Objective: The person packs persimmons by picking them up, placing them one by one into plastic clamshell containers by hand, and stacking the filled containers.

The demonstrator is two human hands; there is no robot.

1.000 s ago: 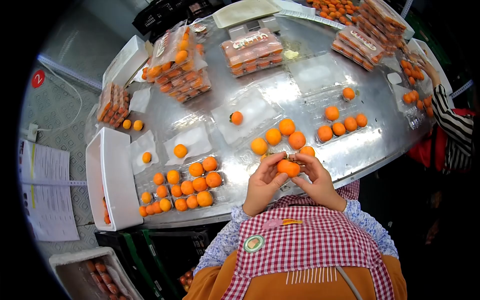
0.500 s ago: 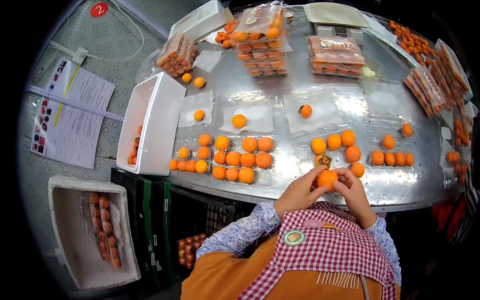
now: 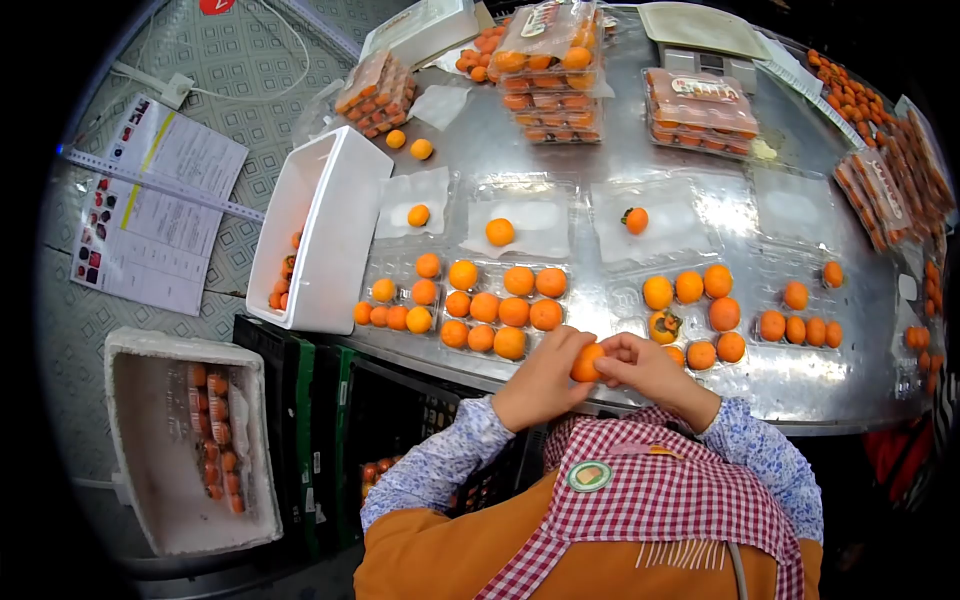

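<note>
A single orange persimmon (image 3: pixel 587 362) is held between the fingers of both my hands, close to the table's front edge. My left hand (image 3: pixel 543 378) curls round its left side. From the right, my right hand (image 3: pixel 655 375) pinches it with thumb and fingers. Just beyond my right hand lies a clear plastic tray of persimmons (image 3: pixel 723 313); one persimmon (image 3: pixel 664 326) there shows its leafy calyx. To the left, another clear tray holds rows of persimmons (image 3: pixel 513 312). The lower part of the tray beside my right hand is partly hidden.
Open lids with paper liners (image 3: pixel 655 212) lie behind the trays on the metal table (image 3: pixel 590 290). Stacked packs (image 3: pixel 550 75) and a scale (image 3: pixel 700 65) stand at the back. A white foam box (image 3: pixel 330 240) sits left; another foam box (image 3: pixel 130 440) is below, beside dark crates (image 3: pixel 275 400).
Both my hands have moved left, holding a persimmon, away from the right-hand tray. Front-row persimmons there that were hidden behind my hands now show. The whole view has shifted slightly.
</note>
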